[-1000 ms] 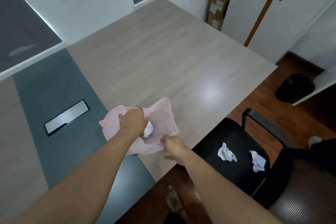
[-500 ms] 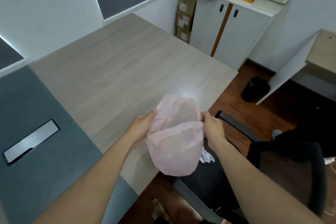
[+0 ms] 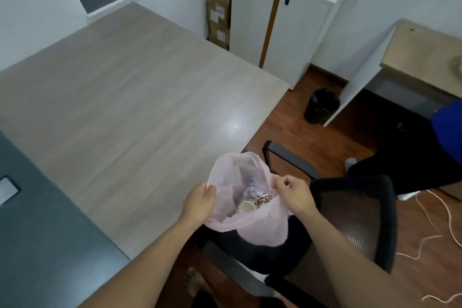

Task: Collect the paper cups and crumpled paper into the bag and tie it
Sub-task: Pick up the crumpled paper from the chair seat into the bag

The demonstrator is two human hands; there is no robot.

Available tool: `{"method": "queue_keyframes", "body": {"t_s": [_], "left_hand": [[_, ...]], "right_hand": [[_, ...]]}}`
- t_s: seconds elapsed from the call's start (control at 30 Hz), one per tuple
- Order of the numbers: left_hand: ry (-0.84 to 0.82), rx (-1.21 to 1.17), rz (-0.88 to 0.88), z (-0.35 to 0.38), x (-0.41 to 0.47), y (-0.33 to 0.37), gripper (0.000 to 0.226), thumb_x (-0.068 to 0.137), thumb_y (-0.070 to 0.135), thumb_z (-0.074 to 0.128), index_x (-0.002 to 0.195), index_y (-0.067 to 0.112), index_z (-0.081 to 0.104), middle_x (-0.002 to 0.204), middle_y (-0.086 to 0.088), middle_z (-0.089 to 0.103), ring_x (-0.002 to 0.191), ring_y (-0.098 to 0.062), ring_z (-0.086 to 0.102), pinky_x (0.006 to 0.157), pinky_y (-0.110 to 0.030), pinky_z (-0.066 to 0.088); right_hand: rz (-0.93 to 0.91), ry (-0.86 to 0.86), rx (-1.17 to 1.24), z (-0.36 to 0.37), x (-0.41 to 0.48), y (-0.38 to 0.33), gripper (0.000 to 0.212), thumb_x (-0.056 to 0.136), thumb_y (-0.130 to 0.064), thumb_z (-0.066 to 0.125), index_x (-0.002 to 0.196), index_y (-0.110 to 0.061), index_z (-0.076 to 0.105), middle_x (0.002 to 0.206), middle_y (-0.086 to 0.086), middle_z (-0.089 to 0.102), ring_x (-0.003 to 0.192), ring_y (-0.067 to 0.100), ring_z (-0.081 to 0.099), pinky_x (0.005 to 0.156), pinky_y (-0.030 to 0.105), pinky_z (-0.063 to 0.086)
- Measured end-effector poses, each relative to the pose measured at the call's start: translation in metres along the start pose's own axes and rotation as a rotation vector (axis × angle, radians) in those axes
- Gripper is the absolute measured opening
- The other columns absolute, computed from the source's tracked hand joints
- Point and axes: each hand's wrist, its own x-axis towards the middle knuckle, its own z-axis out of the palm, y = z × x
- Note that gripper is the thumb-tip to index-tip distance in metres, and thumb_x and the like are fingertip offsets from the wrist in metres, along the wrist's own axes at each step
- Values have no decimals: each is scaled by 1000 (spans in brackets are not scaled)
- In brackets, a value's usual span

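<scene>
I see both hands, left (image 3: 200, 204) and right (image 3: 292, 192), pinching the thin pink bag (image 3: 250, 222) rim; it looks flimsy and light, best gathered at the rim.

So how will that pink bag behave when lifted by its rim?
Probably floppy: the pink bag sags between the left hand and right hand. Likely light: only a paper cup and crumpled paper show inside. Its see-through film might tear.
</scene>
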Motion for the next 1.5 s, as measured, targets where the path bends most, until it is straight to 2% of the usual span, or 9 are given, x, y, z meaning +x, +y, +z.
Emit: {"method": "queue_keyframes", "body": {"t_s": [0.33,0.47,0.57,0.7,0.9,1.07,1.2,1.33,1.5], "left_hand": [[270,71,-216,67,-20,-66,64,100,64,44,57,18,32,51,-1,34,57,-23,45,59,-39,36],[365,-52,-435,87,-29,-81,69,103,61,50,52,15,50,56,-7,55,67,-32,60,65,-38,43],[431,-175,-589,102,-28,-100,63,108,56,52,70,10,71,85,-19,75,87,-37,70,82,-42,54],[461,-235,-622,117,-20,-119,67,110,54,51,82,-2,75,85,-19,76,80,-30,71,74,-37,50],[432,-209,-553,130,10,-130,63,108,54,55,65,7,56,65,-13,54,61,-22,54,56,-32,36],[428,-276,-558,144,31,-140,58,107,49,58,67,8,55,67,-12,50,62,-22,51,55,-31,34],[388,-373,-573,149,41,-144,57,106,49,60,74,3,67,73,-8,64,66,-17,58,59,-27,42],[336,-394,-532,153,50,-149,56,107,44,62,59,14,62,54,9,62,63,-13,60,60,-27,44],[284,-442,-435,154,63,-167,54,101,61,64,73,15,58,68,-4,53,60,-11,54,65,-30,41]], "right_hand": [[3,-489,-323,39,54,115,21,107,-31,58,94,-21,71,97,-2,71,102,24,69,84,32,46],[22,-616,-351,58,77,146,36,107,-30,55,134,-12,71,132,3,69,127,28,64,95,31,44],[19,-676,-429,72,92,172,37,109,-33,50,134,-10,65,127,9,69,124,34,65,99,38,49],[19,-744,-454,84,105,204,53,110,-44,50,160,-28,52,146,10,68,132,33,64,102,37,49],[50,-717,-555,105,123,237,60,103,-67,48,147,-32,66,136,9,73,128,36,65,101,36,51],[106,-664,-801,122,138,265,107,88,-84,-4,121,-25,79,128,14,67,124,37,52,102,49,45],[207,-603,-901,127,139,255,76,104,-63,22,130,-13,72,137,9,55,135,30,41,108,52,36],[211,-448,-773,146,164,271,83,85,-67,11,100,-12,73,129,14,65,131,35,45,115,61,33],[96,-226,-429,174,193,250,32,103,-43,60,116,-13,60,126,14,62,124,39,58,99,47,49]]}}
